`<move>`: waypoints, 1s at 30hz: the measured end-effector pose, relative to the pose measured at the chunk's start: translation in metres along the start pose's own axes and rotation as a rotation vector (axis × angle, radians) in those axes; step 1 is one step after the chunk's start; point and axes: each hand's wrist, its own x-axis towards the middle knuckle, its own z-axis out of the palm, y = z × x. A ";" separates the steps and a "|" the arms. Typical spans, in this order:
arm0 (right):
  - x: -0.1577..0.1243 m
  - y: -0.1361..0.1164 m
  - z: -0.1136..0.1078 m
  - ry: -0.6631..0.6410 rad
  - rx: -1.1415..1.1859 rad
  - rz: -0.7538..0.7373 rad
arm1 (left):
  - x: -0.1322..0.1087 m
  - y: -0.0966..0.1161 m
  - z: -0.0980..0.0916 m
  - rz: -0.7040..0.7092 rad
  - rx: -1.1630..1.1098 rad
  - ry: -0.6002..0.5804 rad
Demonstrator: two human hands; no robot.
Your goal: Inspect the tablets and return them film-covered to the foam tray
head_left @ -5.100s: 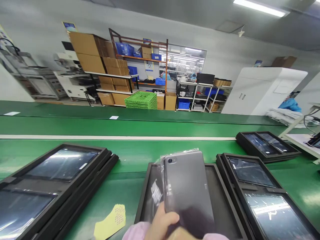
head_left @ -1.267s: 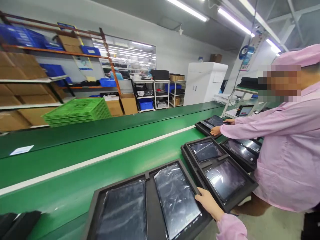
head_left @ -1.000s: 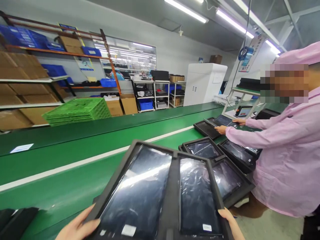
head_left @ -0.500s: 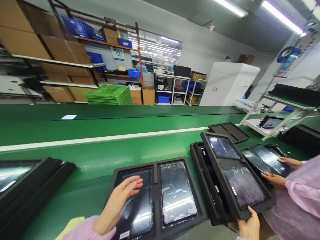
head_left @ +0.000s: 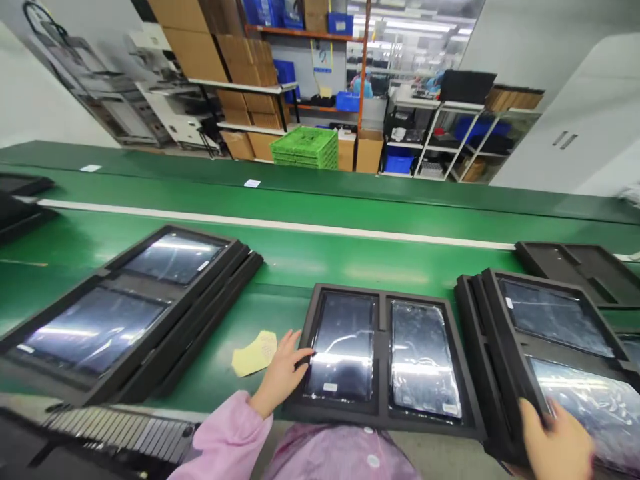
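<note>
Pink sleeve (head_left: 225, 433) of the left arm comes in at the bottom of the view, and the left hand (head_left: 280, 375) lies open with its fingers spread. Its fingertips (head_left: 306, 355) reach the edge of a black foam tray (head_left: 383, 419) just to the right of the hand. This tray sits flat on the green conveyor table (head_left: 300, 267) and carries two tablets (head_left: 425, 360) side by side. A yellow foam sheet (head_left: 254, 353) lies just left of the left hand. Farther to the right, the right hand (head_left: 555, 445) is closed on the near edge of a second foam tray (head_left: 500, 347), which stands tilted and also carries screens. Beyond the right hand lies an empty foam tray (head_left: 575, 270). Well left of the left hand, a third foam tray (head_left: 170, 230) holds two more screens.
</note>
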 end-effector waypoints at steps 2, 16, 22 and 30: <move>-0.010 -0.049 0.031 -0.122 0.070 -0.189 | -0.009 0.004 0.001 0.158 0.139 -0.154; -0.097 -0.122 0.100 -0.344 0.209 -0.510 | 0.003 0.004 0.008 0.712 -0.008 -0.211; -0.113 -0.147 0.086 -0.323 0.364 -0.320 | 0.027 -0.031 -0.006 -0.322 -0.548 0.207; -0.132 -0.205 0.088 -0.475 0.837 -0.074 | 0.017 -0.025 -0.029 -0.613 -1.230 0.222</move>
